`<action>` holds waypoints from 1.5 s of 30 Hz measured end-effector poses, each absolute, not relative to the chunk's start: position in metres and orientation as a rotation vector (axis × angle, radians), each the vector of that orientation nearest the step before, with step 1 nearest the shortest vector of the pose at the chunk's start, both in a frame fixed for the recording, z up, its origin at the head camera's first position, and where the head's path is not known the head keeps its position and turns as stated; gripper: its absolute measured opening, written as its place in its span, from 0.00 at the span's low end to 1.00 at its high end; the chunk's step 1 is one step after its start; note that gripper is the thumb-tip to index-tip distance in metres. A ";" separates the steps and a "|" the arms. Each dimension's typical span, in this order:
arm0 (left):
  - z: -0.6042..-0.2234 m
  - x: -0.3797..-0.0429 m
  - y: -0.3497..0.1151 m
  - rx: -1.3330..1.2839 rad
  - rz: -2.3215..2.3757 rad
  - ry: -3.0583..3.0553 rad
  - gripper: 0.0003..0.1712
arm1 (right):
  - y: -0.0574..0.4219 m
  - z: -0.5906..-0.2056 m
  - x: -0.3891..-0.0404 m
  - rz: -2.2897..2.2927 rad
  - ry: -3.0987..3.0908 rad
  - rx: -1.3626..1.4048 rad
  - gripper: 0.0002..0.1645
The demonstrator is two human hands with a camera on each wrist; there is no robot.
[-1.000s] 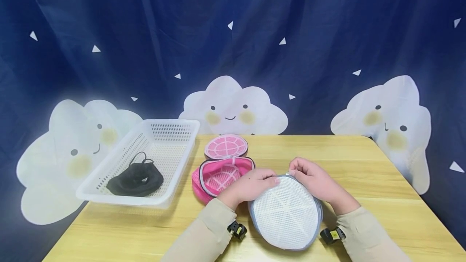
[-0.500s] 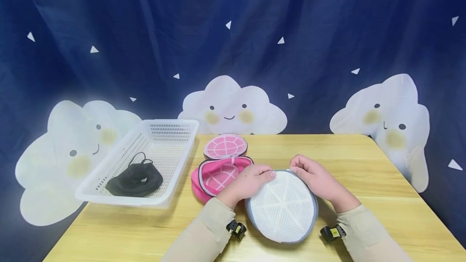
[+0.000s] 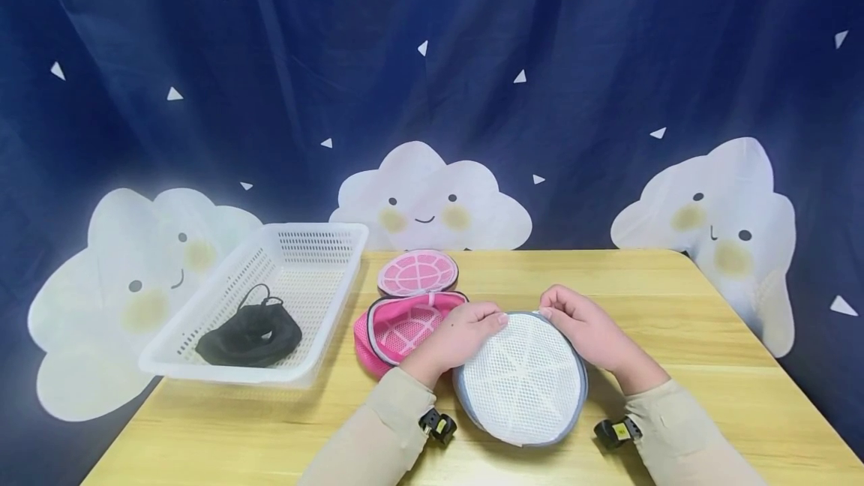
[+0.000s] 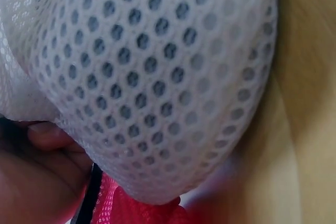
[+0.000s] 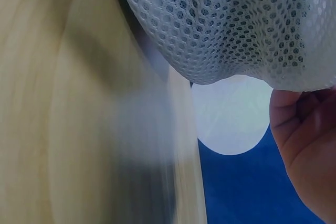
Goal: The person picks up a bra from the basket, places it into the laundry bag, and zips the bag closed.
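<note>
A round white mesh laundry bag [image 3: 523, 381] with a grey-blue rim stands at the front of the table, its flat round face toward me. My left hand [image 3: 466, 336] pinches its far-left edge between thumb and fingers. At the far-right edge, my right hand [image 3: 587, 328] pinches the rim with curled fingers. In the left wrist view the bag's mesh side [image 4: 136, 77] bulges beside the left hand [image 4: 42, 166]. The right wrist view has the sagging mesh [image 5: 231, 30] just above the right hand [image 5: 310, 140].
Behind my left forearm lies a pink mesh laundry bag [image 3: 367, 347], its round lid [image 3: 418, 273] flipped back. A white plastic basket [image 3: 337, 306] at the left holds a black drawstring pouch [image 3: 253, 336]. A patterned blue curtain [image 3: 432, 58] hangs behind the wooden table [image 3: 675, 336].
The white laundry bag has shifted slightly away from me and to the left. My left hand has moved a little left and back with it; the right hand's fingertips have edged slightly right.
</note>
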State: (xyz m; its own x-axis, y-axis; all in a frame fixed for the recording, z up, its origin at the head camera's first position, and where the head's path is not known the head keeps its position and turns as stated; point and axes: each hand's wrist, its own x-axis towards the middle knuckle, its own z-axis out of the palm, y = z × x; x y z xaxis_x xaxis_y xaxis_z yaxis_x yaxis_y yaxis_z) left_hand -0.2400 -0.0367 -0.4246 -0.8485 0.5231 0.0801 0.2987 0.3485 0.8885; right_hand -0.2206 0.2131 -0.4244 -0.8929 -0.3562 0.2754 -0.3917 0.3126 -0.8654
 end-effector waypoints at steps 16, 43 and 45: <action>-0.424 -0.243 -0.042 0.659 1.536 2.418 0.14 | 0.217 -0.428 -0.223 1.668 -2.496 0.606 0.07; -0.430 -0.246 -0.042 0.641 1.685 2.290 0.12 | 0.220 -0.430 -0.225 1.681 -2.448 0.485 0.10; -0.431 -0.246 -0.042 0.643 1.667 2.280 0.14 | 0.219 -0.431 -0.225 1.678 -2.457 0.482 0.10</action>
State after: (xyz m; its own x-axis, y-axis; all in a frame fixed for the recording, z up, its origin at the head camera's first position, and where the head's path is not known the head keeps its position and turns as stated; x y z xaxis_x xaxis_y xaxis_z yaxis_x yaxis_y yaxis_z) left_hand -0.2460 -0.0415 -0.4310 -0.8733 0.4833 0.0610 0.2047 0.2504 0.9463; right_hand -0.2251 0.2195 -0.4307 -0.9409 -0.1890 0.2811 -0.3306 0.3318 -0.8835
